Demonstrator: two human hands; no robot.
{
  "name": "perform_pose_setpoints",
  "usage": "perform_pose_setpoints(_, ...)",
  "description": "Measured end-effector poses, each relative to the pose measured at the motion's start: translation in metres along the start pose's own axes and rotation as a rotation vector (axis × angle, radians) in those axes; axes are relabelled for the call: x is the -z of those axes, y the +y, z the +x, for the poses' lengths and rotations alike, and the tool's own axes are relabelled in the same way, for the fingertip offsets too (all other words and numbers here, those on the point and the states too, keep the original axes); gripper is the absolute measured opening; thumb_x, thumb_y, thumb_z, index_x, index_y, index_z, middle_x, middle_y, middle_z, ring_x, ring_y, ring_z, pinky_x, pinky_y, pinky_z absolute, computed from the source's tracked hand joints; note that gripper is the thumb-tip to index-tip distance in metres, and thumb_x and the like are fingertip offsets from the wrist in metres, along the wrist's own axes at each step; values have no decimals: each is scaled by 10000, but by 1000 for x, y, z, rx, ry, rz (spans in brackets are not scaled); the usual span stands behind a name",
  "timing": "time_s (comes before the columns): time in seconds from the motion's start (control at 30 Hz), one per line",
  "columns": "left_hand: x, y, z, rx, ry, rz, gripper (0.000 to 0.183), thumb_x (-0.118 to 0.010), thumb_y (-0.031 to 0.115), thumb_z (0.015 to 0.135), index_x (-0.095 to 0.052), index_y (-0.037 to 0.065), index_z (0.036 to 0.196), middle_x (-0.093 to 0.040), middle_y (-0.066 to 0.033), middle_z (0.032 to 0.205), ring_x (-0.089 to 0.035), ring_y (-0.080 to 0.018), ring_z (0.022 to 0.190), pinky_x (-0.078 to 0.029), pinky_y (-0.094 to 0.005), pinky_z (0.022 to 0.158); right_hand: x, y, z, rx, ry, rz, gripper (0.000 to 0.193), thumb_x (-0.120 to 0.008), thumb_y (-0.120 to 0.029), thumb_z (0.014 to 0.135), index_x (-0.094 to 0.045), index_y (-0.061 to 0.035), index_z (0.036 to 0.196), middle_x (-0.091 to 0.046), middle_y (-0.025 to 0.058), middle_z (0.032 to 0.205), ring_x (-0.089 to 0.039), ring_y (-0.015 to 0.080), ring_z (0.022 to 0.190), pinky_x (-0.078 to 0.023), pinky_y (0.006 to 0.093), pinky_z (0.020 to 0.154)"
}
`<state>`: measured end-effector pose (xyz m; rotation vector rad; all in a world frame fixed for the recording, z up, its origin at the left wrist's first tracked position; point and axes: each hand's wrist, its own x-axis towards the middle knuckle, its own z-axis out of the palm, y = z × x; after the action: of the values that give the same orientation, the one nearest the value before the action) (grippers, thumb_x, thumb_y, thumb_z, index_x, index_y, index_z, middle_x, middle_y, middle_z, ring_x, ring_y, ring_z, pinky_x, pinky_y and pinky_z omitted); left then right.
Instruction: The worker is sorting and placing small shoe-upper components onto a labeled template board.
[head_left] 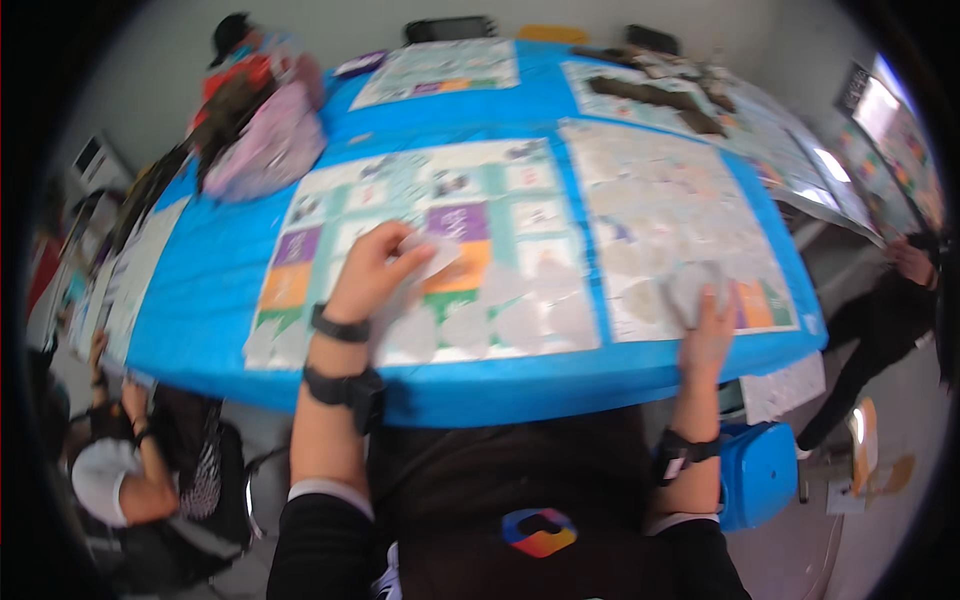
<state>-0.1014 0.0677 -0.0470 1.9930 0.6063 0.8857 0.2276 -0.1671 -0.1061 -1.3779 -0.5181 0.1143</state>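
My left hand is closed in a pinch over the middle printed sheet. Between its thumb and fingers is a thin, whitish piece, blurred, perhaps paper or film. Several pale, round-edged flat pieces lie across the lower part of that sheet. To the right, my right hand has its fingers around a whitish round pad or stack, just above the lower part of a second sheet. Similar pale pieces cover much of this second sheet.
A blue cloth covers the table. Bags and clothing, including a pink plastic bag, are piled at the far left. Dark strips lie at the far right. A blue stool stands right of me. Other people are at the left and right edges.
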Motion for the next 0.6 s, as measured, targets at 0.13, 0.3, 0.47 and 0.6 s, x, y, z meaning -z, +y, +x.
perform_pose_setpoints(0.13, 0, -3, 1, 143, 54, -57, 188, -661, 167, 791, -577, 18, 868, -596, -20, 735, -543, -80, 681, -426, -222, 598, -6, -11, 2, -20, -28, 146, 487, -533, -224, 894, -374, 35, 1275, -490, 156, 1192, -506, 208, 1057, -411, 294, 906)
perform_pose_setpoints(0.3, 2, -6, -1, 256, 20, 31, 199, -656, 167, 783, -572, 16, 881, -617, -42, 764, -552, -89, 680, -436, -235, 607, -14, -15, -2, 0, -152, 259, 386, -519, -153, 896, -421, 39, 1217, -529, 130, 1143, -531, 187, 1021, -418, 280, 893)
perform_pose_setpoints(0.47, 1, 3, -6, 233, -88, -53, 218, -663, 198, 768, -574, 28, 869, -605, -38, 751, -544, -111, 672, -430, -240, 617, -10, -11, -3, 9, -167, 266, 369, -511, -139, 900, -425, 36, 1213, -532, 124, 1139, -529, 180, 1021, -409, 271, 897)
perform_pose_setpoints(0.6, -7, -8, -6, 174, -228, -71, 221, -667, 206, 766, -569, 35, 868, -588, -30, 741, -523, -119, 655, -424, -243, 614, -9, -11, -4, 13, -152, 257, 365, -505, -127, 897, -430, 46, 1209, -544, 144, 1136, -540, 201, 1029, -415, 292, 905)
